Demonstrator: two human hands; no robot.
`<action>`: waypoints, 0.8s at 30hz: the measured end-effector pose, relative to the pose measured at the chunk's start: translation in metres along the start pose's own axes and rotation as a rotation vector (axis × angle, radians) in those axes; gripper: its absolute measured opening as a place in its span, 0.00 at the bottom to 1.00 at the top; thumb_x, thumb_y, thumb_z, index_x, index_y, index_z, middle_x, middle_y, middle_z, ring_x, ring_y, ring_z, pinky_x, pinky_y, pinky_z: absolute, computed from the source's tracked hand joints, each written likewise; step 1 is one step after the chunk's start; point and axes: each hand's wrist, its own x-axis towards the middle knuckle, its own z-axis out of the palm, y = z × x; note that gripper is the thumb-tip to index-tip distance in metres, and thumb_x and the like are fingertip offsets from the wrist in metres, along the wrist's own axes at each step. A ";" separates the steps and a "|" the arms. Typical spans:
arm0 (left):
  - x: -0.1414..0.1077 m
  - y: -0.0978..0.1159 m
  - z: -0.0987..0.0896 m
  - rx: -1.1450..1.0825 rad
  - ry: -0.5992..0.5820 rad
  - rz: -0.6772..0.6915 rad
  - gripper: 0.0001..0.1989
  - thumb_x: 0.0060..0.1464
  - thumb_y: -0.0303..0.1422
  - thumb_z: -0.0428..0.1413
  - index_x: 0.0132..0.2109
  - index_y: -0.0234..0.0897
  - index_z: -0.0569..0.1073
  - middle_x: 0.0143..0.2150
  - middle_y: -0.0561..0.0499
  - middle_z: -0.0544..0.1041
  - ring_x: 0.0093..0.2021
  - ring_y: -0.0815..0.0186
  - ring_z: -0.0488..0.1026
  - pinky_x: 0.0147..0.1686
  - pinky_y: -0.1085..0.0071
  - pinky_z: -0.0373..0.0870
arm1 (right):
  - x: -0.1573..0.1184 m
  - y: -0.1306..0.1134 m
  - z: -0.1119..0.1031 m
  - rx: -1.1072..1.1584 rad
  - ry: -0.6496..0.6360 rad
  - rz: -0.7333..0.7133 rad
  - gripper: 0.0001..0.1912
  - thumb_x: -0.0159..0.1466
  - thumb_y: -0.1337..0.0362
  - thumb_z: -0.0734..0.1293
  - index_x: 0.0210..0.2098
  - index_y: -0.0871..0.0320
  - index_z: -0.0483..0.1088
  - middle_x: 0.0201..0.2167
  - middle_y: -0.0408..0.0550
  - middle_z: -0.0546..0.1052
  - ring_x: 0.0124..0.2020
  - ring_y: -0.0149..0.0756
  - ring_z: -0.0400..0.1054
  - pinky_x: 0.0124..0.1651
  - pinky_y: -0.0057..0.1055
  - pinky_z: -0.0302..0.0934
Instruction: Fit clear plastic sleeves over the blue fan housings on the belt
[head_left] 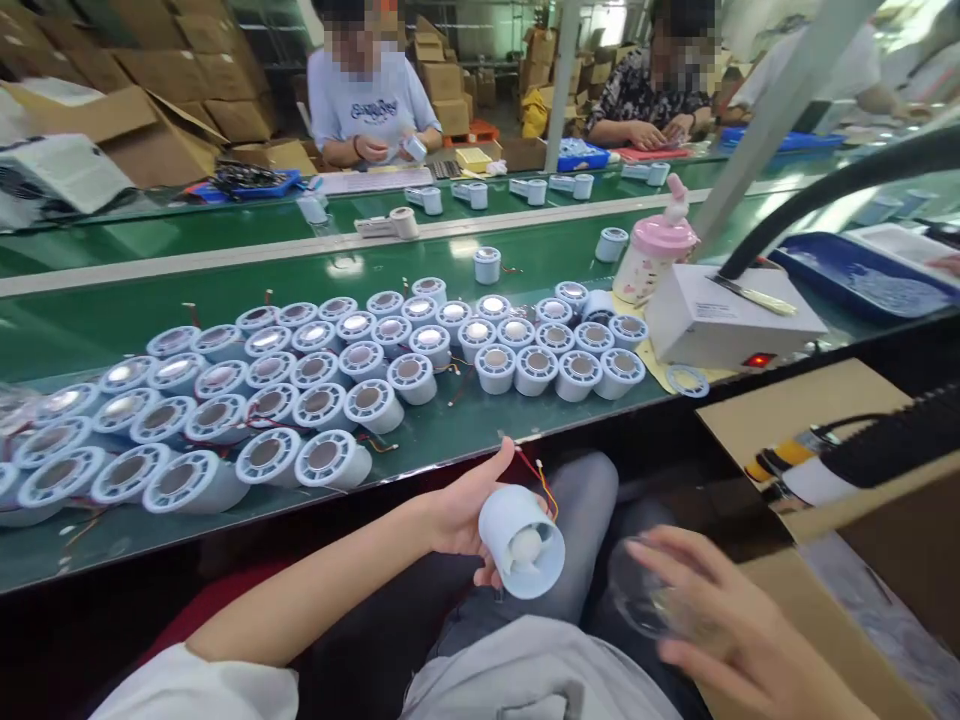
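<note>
My left hand (469,510) holds a light blue cylindrical fan housing (521,540) over my lap, its open end facing me, with a white fan inside and red and yellow wires trailing behind. To its right, my right hand (720,610) is blurred by motion, fingers curved around a clear, round plastic piece (641,590). Several similar light blue housings (371,400) stand in rows on the green bench (420,435) beyond my hands.
A white box with a red switch (735,320) and a pink-lidded cup (660,250) stand at the bench's right. An open cardboard box (810,400) lies below. Across the bench, a person (375,110) handles a blue part; another person (652,100) works further right.
</note>
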 end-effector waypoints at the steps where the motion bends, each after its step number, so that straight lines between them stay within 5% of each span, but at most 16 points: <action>1: 0.011 -0.005 0.002 -0.035 -0.081 -0.065 0.42 0.44 0.70 0.34 0.36 0.34 0.67 0.25 0.48 0.72 0.18 0.67 0.65 0.14 0.72 0.61 | 0.007 -0.008 0.009 -0.021 -0.029 -0.043 0.22 0.67 0.55 0.61 0.60 0.50 0.62 0.53 0.54 0.70 0.49 0.42 0.70 0.43 0.33 0.72; 5: 0.037 -0.010 0.011 0.104 -0.259 -0.169 0.51 0.33 0.76 0.29 0.36 0.35 0.69 0.22 0.49 0.71 0.20 0.66 0.66 0.14 0.72 0.62 | 0.047 -0.032 0.034 -0.162 -0.083 -0.124 0.26 0.64 0.63 0.65 0.61 0.49 0.62 0.52 0.59 0.69 0.46 0.52 0.69 0.39 0.46 0.71; 8: 0.036 0.000 0.017 0.320 -0.248 -0.137 0.43 0.35 0.73 0.43 0.35 0.36 0.69 0.23 0.53 0.68 0.19 0.69 0.64 0.12 0.76 0.57 | 0.064 -0.033 0.036 -0.173 -0.103 -0.066 0.24 0.62 0.67 0.67 0.58 0.51 0.66 0.53 0.58 0.70 0.45 0.52 0.68 0.37 0.46 0.70; 11: 0.025 0.013 0.024 0.548 -0.182 -0.044 0.22 0.47 0.52 0.58 0.38 0.37 0.71 0.29 0.54 0.69 0.24 0.70 0.66 0.17 0.78 0.60 | 0.064 -0.026 0.034 -0.165 -0.063 0.021 0.15 0.59 0.71 0.68 0.46 0.56 0.73 0.52 0.58 0.71 0.48 0.53 0.67 0.39 0.44 0.69; 15: 0.008 0.021 0.035 0.915 0.084 0.300 0.10 0.54 0.36 0.57 0.44 0.40 0.74 0.40 0.52 0.72 0.41 0.65 0.70 0.41 0.70 0.68 | 0.055 -0.023 0.034 0.005 -0.103 0.123 0.08 0.55 0.75 0.70 0.29 0.57 0.71 0.55 0.52 0.69 0.52 0.51 0.65 0.42 0.41 0.68; 19: 0.005 0.013 0.038 0.929 0.335 0.458 0.19 0.49 0.39 0.63 0.48 0.39 0.72 0.45 0.49 0.71 0.44 0.62 0.70 0.46 0.66 0.67 | 0.055 -0.031 0.033 0.403 -0.130 0.320 0.06 0.62 0.62 0.68 0.30 0.56 0.69 0.54 0.51 0.66 0.48 0.43 0.68 0.46 0.37 0.66; 24: 0.019 -0.006 0.026 0.863 0.322 0.648 0.32 0.36 0.41 0.70 0.51 0.42 0.74 0.49 0.45 0.68 0.49 0.57 0.70 0.51 0.59 0.68 | 0.058 -0.035 0.033 0.602 0.037 0.442 0.17 0.68 0.61 0.59 0.25 0.57 0.69 0.44 0.52 0.71 0.42 0.40 0.69 0.40 0.32 0.64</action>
